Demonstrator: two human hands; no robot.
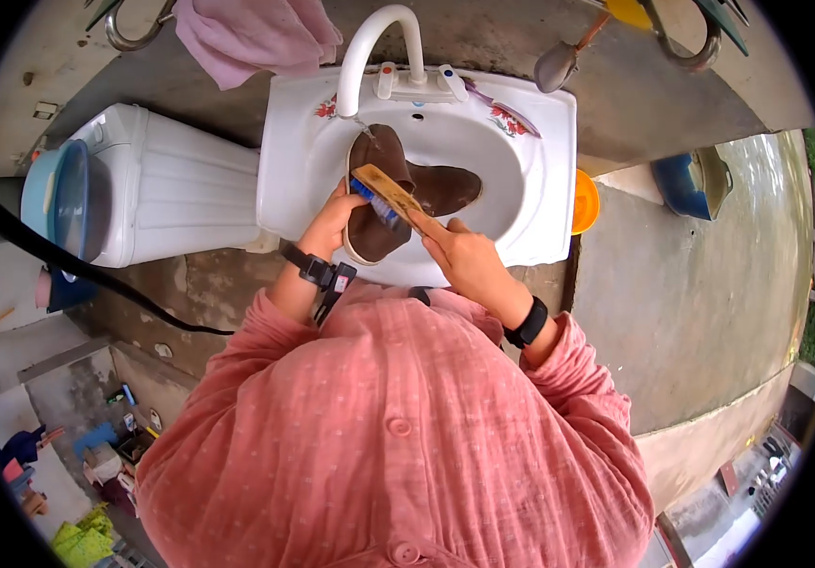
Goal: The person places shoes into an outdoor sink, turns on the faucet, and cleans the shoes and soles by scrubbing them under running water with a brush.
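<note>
My left hand (334,220) grips a brown slip-on shoe (370,239) by its left side, over the front of the white sink (540,227). The shoe's pale sole edge shows along its left and lower rim. In my right hand (464,257) is a wooden scrubbing brush (390,192), its blue and whitish bristles against the shoe's upper. A second brown shoe (450,189) lies in the basin, partly behind the first. From the white curved faucet (379,38), a thin stream of water falls near the held shoe's far end.
A white washing machine (190,189) with blue basins (55,204) stands at left. On the sink's back rim lies a purple-handled brush (507,112). An orange bucket (584,202) sits right of the sink; a pink cloth (256,38) hangs above. A dark strap crosses the left side.
</note>
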